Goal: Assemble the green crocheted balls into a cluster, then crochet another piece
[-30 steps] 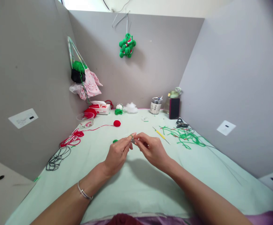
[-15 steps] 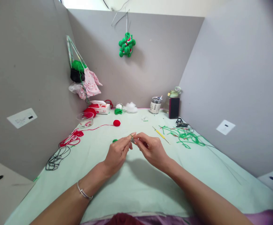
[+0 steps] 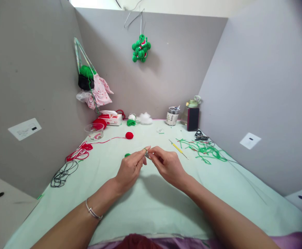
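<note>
Over the middle of the table my left hand (image 3: pixel 130 168) and my right hand (image 3: pixel 168 166) meet at the fingertips, both closed. Between them shows a small greyish, shiny thing (image 3: pixel 147 154); its kind is too small and too covered to make out. A bit of green yarn work (image 3: pixel 127 155) peeks out behind my left hand, mostly hidden by it. Beyond the hands lies a red crocheted ball (image 3: pixel 129 135) with a strand trailing left. To the right of my right hand rests a yellow-handled crochet hook (image 3: pixel 177 148).
Green yarn scraps (image 3: pixel 205 149) spread at right, near a black claw clip (image 3: pixel 200 136). Red yarn (image 3: pixel 79 152) and dark cord (image 3: pixel 63 174) lie left. Along the back stand a plastic tub (image 3: pixel 94 132), tissue pack (image 3: pixel 112 120), white stuffing (image 3: pixel 145 119), pen tin (image 3: pixel 172 116) and phone (image 3: pixel 192 119).
Both hands keep almost the same place and pose. The view has shifted very slightly; nothing on the table has visibly moved.
</note>
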Demonstrator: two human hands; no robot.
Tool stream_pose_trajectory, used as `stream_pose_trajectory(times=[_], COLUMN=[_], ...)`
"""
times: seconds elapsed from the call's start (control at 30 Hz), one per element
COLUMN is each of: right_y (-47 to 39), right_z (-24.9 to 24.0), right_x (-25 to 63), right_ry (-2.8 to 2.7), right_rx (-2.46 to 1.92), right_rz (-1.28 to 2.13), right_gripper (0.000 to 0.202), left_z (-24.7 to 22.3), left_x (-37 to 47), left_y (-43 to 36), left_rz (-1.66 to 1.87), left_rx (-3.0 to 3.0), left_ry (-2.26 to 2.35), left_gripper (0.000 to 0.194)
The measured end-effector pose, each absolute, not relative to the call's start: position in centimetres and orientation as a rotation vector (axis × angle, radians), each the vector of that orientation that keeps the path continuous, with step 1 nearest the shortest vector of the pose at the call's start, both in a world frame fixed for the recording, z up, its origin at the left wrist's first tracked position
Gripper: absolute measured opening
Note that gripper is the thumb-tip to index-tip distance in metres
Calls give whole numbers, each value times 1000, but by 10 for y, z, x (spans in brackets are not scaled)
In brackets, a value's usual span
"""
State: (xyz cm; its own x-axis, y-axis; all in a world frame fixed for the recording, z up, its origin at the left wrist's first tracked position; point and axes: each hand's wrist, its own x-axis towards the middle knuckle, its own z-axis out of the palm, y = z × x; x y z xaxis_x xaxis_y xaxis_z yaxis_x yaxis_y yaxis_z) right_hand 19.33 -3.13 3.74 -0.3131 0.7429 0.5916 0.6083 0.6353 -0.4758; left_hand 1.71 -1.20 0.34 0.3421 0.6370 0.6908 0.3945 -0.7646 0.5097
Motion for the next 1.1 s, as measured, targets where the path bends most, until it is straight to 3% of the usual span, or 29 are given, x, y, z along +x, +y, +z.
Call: stream_pose_trajectory(times=[0.77,1.1], right_y=[-32,-23], right_z=[35,37], right_x=[192,197], right_ry=[-2101,-2078], right_rx=[-1060,-1180], right_rz=[79,245], right_gripper=[18,16], left_z=[-2,-2], left_x=[18,21], left_y=[-11,-10], left_rz=[1374,1235], left_rx=[2374,2539], left_ry=[928,1085], left_gripper=[42,38])
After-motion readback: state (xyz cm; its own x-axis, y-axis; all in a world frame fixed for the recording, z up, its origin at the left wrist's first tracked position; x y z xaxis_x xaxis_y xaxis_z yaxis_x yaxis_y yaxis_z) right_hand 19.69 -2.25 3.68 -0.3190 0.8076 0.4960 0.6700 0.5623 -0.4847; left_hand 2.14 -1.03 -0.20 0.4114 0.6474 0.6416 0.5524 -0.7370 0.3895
